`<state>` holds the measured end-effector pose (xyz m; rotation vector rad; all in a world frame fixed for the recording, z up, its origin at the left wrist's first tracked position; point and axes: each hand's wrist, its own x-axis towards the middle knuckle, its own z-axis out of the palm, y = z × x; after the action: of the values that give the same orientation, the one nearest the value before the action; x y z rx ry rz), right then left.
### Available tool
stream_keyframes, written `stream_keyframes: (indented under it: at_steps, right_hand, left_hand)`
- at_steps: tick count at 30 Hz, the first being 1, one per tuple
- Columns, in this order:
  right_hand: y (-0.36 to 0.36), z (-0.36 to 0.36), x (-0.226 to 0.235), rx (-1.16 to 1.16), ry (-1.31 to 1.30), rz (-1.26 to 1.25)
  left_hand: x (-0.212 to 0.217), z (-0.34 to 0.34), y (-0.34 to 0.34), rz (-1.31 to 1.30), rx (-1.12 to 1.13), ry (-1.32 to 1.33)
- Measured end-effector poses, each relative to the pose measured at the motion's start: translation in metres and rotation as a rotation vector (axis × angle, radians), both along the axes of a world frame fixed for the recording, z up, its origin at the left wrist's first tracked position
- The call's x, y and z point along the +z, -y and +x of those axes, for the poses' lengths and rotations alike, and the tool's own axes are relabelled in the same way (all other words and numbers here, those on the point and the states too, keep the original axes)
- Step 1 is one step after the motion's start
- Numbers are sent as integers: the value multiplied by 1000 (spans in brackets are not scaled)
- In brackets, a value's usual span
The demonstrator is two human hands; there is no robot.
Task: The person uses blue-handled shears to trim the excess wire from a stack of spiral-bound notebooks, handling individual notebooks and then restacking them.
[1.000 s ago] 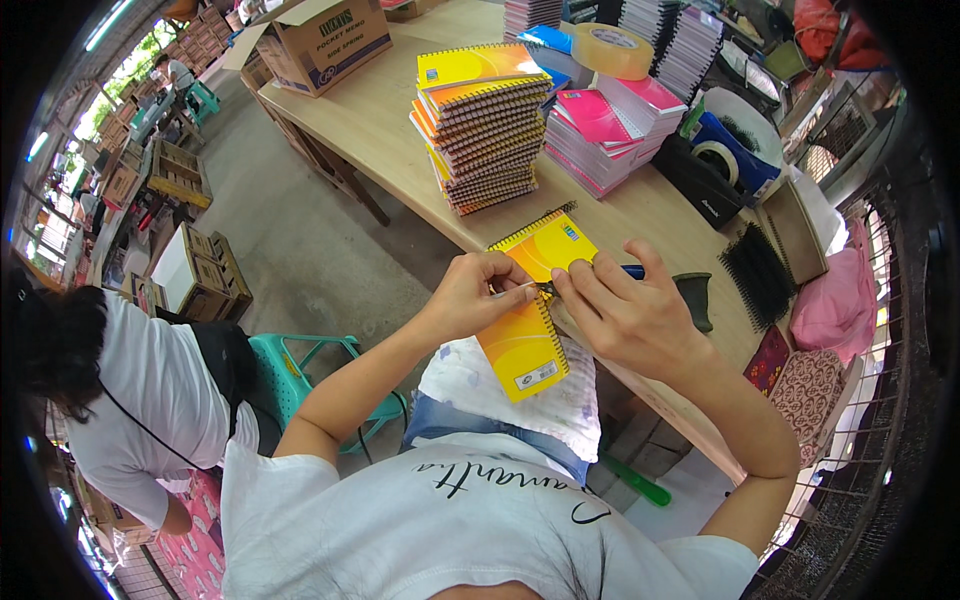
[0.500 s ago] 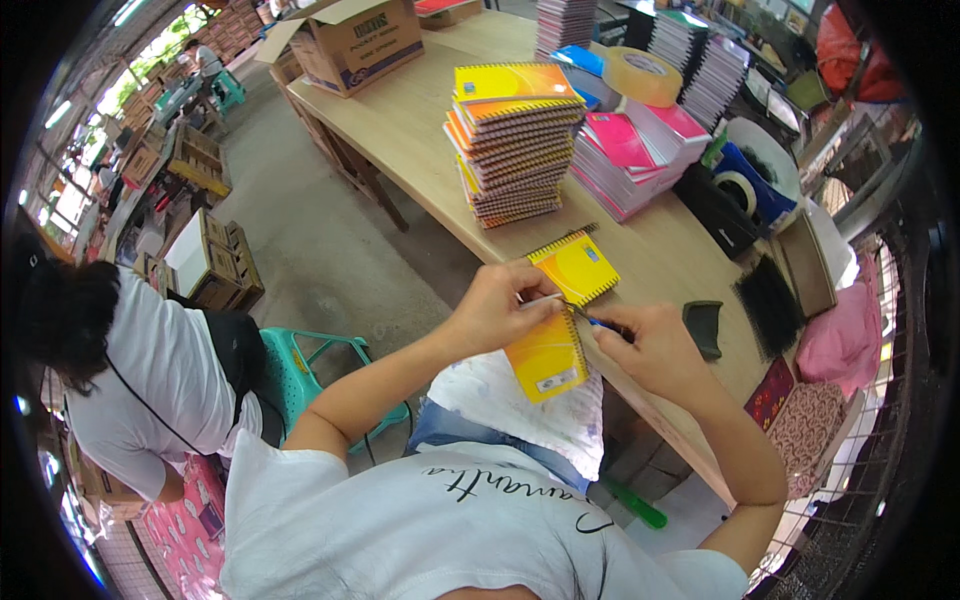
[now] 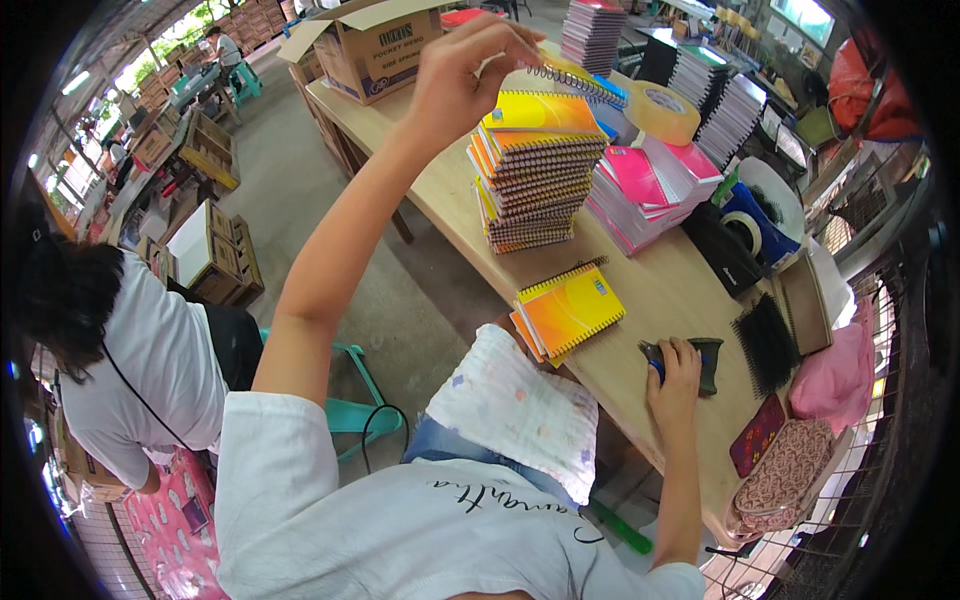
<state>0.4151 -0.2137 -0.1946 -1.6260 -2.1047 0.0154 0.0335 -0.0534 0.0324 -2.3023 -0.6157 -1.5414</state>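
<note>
My left hand [image 3: 462, 72] is raised high and holds a yellow spiral notebook [image 3: 580, 82] by its edge, just above a tall stack of yellow and orange spiral notebooks [image 3: 530, 170] on the wooden table [image 3: 670, 290]. My right hand [image 3: 678, 372] rests near the table's front edge on a dark hand tool with a blue part [image 3: 688, 357]. A short pile of orange spiral notebooks [image 3: 568, 312] lies between my hands. A patterned white cloth [image 3: 515, 410] covers my lap.
Pink notebooks [image 3: 650, 185], a tape roll [image 3: 662, 110], black binding coils [image 3: 765, 340] and more notebook stacks [image 3: 600, 30] crowd the table. A cardboard box [image 3: 375, 45] stands at its far end. A person in a white shirt [image 3: 130, 360] sits at my left beside a teal stool [image 3: 355, 410].
My left hand has lifted a notebook from in front of me up over the tall stack. My right hand has let go of it and dropped onto the dark tool.
</note>
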Motion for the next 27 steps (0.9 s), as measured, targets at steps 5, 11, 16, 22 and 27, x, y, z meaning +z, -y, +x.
stream_keyframes:
  at_steps: [5, 11, 16, 22, 27]
  right_hand:
    - [7, -3, 10, -45, -70, -93]
    - [-15, -33, 79, -58, -267, -98]
    - [-138, -133, 117, 251, -1035, 47]
    - [-230, -191, 130, 213, -1424, 22]
    - [-246, -191, 121, 277, -1537, 71]
  left_hand:
    - [-51, -14, -41, -274, -100, -49]
    - [-62, -32, -22, -519, -196, 72]
    - [-84, -33, -81, -1093, -209, 621]
    - [-94, -18, -70, -1032, -47, 489]
    - [-84, 2, -39, -911, -127, 505]
